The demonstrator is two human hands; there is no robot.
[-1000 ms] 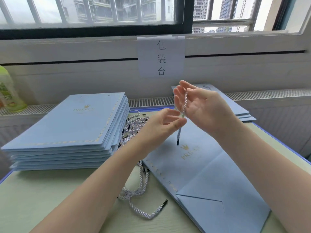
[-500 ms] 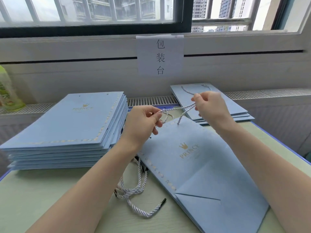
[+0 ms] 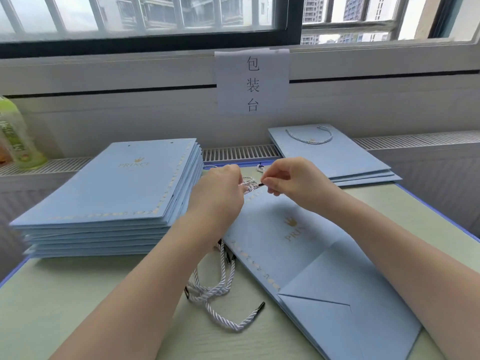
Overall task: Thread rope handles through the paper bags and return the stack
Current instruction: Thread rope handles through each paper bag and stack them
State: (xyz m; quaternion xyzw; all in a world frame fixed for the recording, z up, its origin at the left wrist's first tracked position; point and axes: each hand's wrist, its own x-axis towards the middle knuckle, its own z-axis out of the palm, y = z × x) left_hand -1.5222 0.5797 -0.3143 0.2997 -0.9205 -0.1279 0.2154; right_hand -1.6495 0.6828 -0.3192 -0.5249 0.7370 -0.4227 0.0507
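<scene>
A pale green table [image 3: 78, 302] with a blue edge fills the lower part of the view, set against a white wall under a wide window [image 3: 155, 19]. On the table's left side sits a tall stack of flat light-blue paper bags [image 3: 117, 193], the top one printed with a gold crown and showing 2 small punched holes along its far edge. A single flat paper bag [image 3: 324, 287] of the same kind lies at an angle in front of the person, its folded base toward the near right and its open end toward the hands. At the far right rests a smaller pile of finished bags [image 3: 335, 159], the uppermost carrying a looped rope handle. A white paper sign [image 3: 252, 81] with 3 dark characters hangs on the wall, and a green bottle [image 3: 15, 136] stands at the far left. A loose bundle of white twisted ropes [image 3: 215, 289] with dark tips lies on the table between the stack and the single bag. The 2 hands meet close together over the far end of that bag: the left hand [image 3: 220, 193] grips a bunched rope [image 3: 248, 183], and the right hand [image 3: 293, 181] pinches that rope's dark tip between thumb and forefinger.
</scene>
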